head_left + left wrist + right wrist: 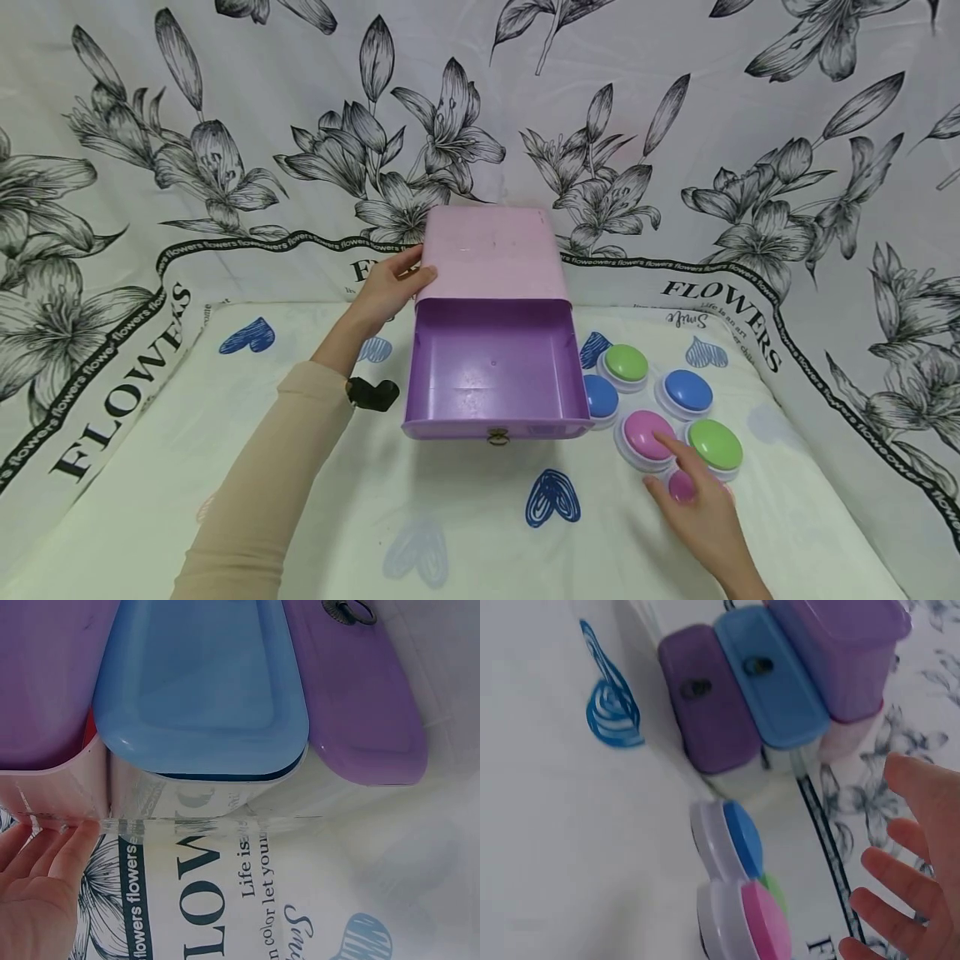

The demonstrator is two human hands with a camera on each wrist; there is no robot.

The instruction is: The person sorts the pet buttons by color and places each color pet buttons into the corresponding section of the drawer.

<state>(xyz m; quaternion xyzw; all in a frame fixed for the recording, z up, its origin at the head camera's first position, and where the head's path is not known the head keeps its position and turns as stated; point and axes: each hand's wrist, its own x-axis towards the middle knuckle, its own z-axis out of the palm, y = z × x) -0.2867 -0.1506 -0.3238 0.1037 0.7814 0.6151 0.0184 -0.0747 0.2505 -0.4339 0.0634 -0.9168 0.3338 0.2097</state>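
Note:
A small drawer unit (491,250) with a pink top stands upright near the back, its purple top drawer (491,358) pulled out and bare inside. My left hand (386,292) rests against the unit's left side, thumb at the front edge; in the left wrist view its straight fingers touch the pink wall. Below the top drawer are a blue drawer (202,682) and another purple drawer (364,697). On the right, my right hand (697,508) hovers with spread fingers over round white-based buttons with domed tops, its index fingertip overlapping a pink button (647,435).
Other buttons cluster nearby: a green button (626,363), a blue button (687,390), another blue one beside the drawer, a second green button (715,444) and a second pink one partly hidden. A heart-printed white cloth (480,542) lies underneath; a flower-printed cloth hangs behind.

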